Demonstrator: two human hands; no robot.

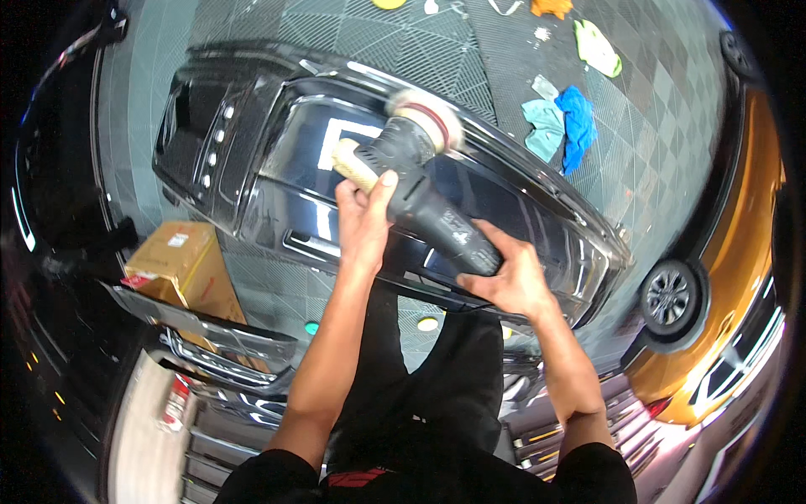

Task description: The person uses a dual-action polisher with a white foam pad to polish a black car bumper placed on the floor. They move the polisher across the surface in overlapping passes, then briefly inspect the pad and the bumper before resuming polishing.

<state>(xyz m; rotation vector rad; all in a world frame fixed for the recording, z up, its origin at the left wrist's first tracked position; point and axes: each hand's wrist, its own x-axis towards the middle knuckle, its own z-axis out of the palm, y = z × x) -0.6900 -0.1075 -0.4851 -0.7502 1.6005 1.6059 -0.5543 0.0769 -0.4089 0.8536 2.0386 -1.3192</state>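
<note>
Evidently both hands are working on one tool, set apart from each other yet each clamping around it: a black rotary polisher (445, 231). The left hand (363, 223) is wrapping around its cream side handle (356, 164), while the right hand (514, 273) is gripping the rear of the tool's body. The polisher is slanting across a glossy black car body panel (520, 210), and its round buffing pad (428, 118) is sitting over the panel's far edge; how firmly it is pressing, I cannot tell.

Beyond the panel, a blue cloth (578, 126) is lying on the tiled floor (630, 151) right beside a teal cloth (544, 130). A yellow-green cloth (596, 48) and an orange cloth (551, 7) are resting farther off. Over to the left, a cardboard box (172, 252) is standing near the panel, and an orange car (730, 336) is standing at the right.
</note>
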